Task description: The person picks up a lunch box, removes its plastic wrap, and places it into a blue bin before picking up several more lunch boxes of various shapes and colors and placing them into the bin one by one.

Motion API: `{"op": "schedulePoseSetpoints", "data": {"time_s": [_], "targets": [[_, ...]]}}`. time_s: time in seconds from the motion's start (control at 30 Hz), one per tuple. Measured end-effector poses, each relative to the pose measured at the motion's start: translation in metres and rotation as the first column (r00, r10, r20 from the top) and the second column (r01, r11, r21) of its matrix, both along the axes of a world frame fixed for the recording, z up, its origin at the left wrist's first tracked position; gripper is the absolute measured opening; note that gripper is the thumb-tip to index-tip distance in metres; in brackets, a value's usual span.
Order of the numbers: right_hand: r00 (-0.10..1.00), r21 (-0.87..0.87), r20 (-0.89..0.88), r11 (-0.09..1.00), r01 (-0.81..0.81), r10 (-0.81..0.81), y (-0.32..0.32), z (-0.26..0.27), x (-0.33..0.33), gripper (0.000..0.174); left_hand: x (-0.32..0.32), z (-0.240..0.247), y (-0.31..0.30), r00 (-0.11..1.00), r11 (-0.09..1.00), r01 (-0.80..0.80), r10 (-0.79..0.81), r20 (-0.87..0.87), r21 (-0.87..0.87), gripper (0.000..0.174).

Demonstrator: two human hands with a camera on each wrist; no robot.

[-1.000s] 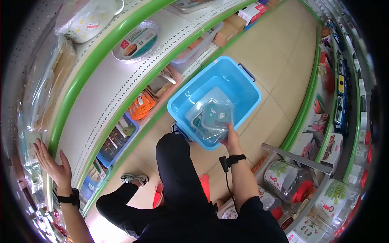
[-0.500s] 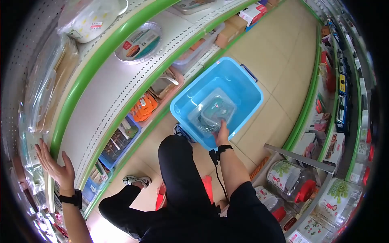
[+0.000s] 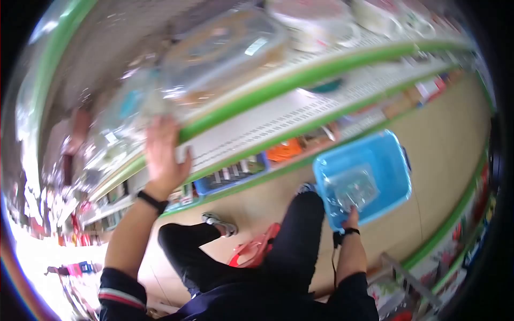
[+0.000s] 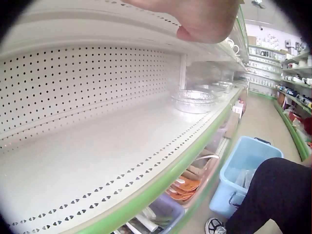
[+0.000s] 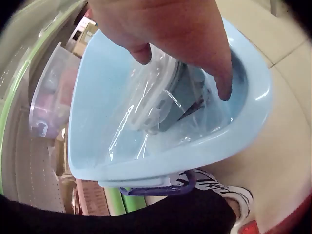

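- reaches down into the blue tub (image 3: 395,179) with the right hand (image 3: 352,218), finger and thumb apart and pointing down; cannot tell a pinch from a light touch, with the contact hidden under the palm.
- has the clear container (image 5: 152,95) inside the tub, in crinkled plastic wrap, directly below the right hand in the wrist view and just ahead of the fingertips in the head view.
- shows the container tilted, with one lid edge slanting down and away from the palm; cannot tell the long axis under the wrap.
- puts the right hand much nearer to the container than the left hand (image 3: 165,166).
- holds the left hand up by the green shelf rail (image 3: 230,115), fingers extended, thumb out to the side, nothing visible in the grasp.
- shows orange pieces (image 3: 284,150) on the low shelf, without legible print.
- shows a pale sticker (image 3: 256,46) on a plastic-wrapped pack (image 3: 219,59) higher up, too blurred to read.
- includes, farther along, a foil pan (image 4: 193,102) and distant shelves (image 4: 268,66), without readable brands.
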State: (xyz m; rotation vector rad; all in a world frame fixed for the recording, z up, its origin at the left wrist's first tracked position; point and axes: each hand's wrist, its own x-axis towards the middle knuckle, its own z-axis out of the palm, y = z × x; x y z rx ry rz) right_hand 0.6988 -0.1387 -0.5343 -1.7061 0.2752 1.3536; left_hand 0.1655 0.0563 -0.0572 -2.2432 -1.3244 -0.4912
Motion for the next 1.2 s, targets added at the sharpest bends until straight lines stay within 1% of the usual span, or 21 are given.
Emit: {"op": "schedulePoseSetpoints", "data": {"time_s": [0.03, 0.07, 0.1, 0.13, 0.17, 0.23, 0.33, 0.43, 0.5, 0.57, 0.6, 0.63, 0.67, 0.77, 0.83, 0.87, 0.9, 0.97, 1.03, 1.13, 1.2], "targets": [[0.999, 0.118, -0.028, 0.993, -0.023, 0.027, -0.01, -0.053, 0.021, 0.063, 0.001, 0.001, -0.001, 1.0, 1.0, 0.005, -0.005, 0.025, -0.005, 0.073], [0.996, 0.212, 0.087, 0.977, -0.029, 0.011, -0.006, -0.023, 0.007, 0.055, 0.0, 0.004, -0.001, 0.999, 1.0, 0.012, -0.011, 0.037, -0.026, 0.074], [0.974, 0.204, 0.219, 0.974, -0.096, 0.05, -0.003, 0.005, 0.001, 0.054, 0.001, 0.005, -0.001, 0.998, 0.998, 0.028, -0.025, 0.058, -0.048, 0.075], [0.932, 0.128, 0.356, 0.985, -0.116, 0.063, 0.002, 0.008, 0.003, 0.052, 0.001, 0.008, -0.003, 0.999, 0.998, 0.016, -0.014, 0.041, -0.056, 0.073], [0.882, -0.016, 0.458, 0.993, -0.116, 0.111, 0.008, 0.036, -0.006, 0.058, 0.0, 0.011, -0.005, 1.0, 0.998, 0.01, -0.009, 0.03, -0.063, 0.072], [0.898, 0.04, 0.431, 0.992, -0.122, 0.093, 0.013, 0.069, -0.014, 0.065, -0.002, 0.014, -0.007, 0.999, 0.997, 0.014, -0.012, 0.033, -0.079, 0.071], [0.84, 0.073, 0.515, 0.968, -0.241, 0.17, 0.015, 0.091, -0.014, 0.069, -0.004, 0.021, -0.013, 0.997, 0.991, 0.045, -0.037, 0.064, -0.123, 0.071], [0.746, 0.086, 0.638, 0.946, -0.311, 0.188, 0.021, 0.137, -0.024, 0.071, -0.013, 0.032, -0.023, 0.983, 0.983, 0.134, -0.116, 0.139, -0.123, 0.069], [0.742, 0.145, 0.651, 0.933, -0.33, 0.161, 0.029, 0.186, -0.041, 0.073, -0.023, 0.036, -0.036, 0.962, 0.974, 0.208, -0.186, 0.199, -0.096, 0.067], [0.715, 0.212, 0.691, 0.915, -0.343, 0.108, 0.037, 0.218, -0.054, 0.073, -0.04, 0.042, -0.056, 0.946, 0.974, 0.211, -0.181, 0.269, -0.085, 0.062], [0.74, 0.271, 0.667, 0.897, -0.349, 0.086, 0.041, 0.234, -0.06, 0.071, -0.052, 0.042, -0.066, 0.94, 0.976, 0.206, -0.175, 0.293, -0.077, 0.062], [0.718, 0.295, 0.689, 0.869, -0.399, 0.096, 0.048, 0.249, -0.068, 0.068, -0.066, 0.043, -0.073, 0.931, 0.976, 0.207, -0.175, 0.319, -0.069, 0.061], [0.693, 0.314, 0.714, 0.84, -0.442, 0.099, 0.056, 0.271, -0.078, 0.066, -0.083, 0.04, -0.076, 0.924, 0.98, 0.196, -0.18, 0.338, -0.015, 0.061], [0.588, 0.326, 0.798, 0.729, -0.602, 0.128, 0.088, 0.329, -0.104, 0.057, -0.131, 0.047, -0.086, 0.937, 0.996, 0.026, -0.055, 0.345, 0.088, 0.065], [0.602, 0.438, 0.797, 0.643, -0.628, 0.045, 0.113, 0.377, -0.141, 0.05, -0.161, 0.057, -0.086, 0.942, 0.983, -0.108, 0.054, 0.33, 0.146, 0.068], [0.563, 0.445, 0.825, 0.575, -0.687, 0.034, 0.124, 0.404, -0.159, 0.047, -0.174, 0.062, -0.084, 0.943, 0.97, -0.173, 0.115, 0.311, 0.168, 0.069], [0.524, 0.444, 0.851, 0.503, -0.741, 0.02, 0.134, 0.431, -0.178, 0.045, -0.183, 0.066, -0.081, 0.94, 0.961, -0.223, 0.167, 0.298, 0.162, 0.067], [0.556, 0.507, 0.831, 0.417, -0.754, -0.002, 0.157, 0.472, -0.212, 0.042, -0.197, 0.07, -0.073, 0.924, 0.936, -0.319, 0.272, 0.267, 0.15, 0.065], [0.535, 0.488, 0.844, 0.364, -0.793, 0.033, 0.179, 0.511, -0.239, 0.043, -0.203, 0.06, -0.066, 0.912, 0.924, -0.361, 0.32, 0.256, 0.13, 0.067], [0.582, 0.496, 0.807, 0.421, -0.759, 0.1, 0.217, 0.544, -0.263, 0.047, -0.203, 0.055, -0.062, 0.907, 0.915, -0.368, 0.314, 0.281, 0.167, 0.066], [0.635, 0.482, 0.75, 0.505, -0.716, 0.184, 0.252, 0.54, -0.255, 0.06, -0.204, 0.054, -0.063, 0.913, 0.918, -0.35, 0.29, 0.288, 0.186, 0.065]]}}
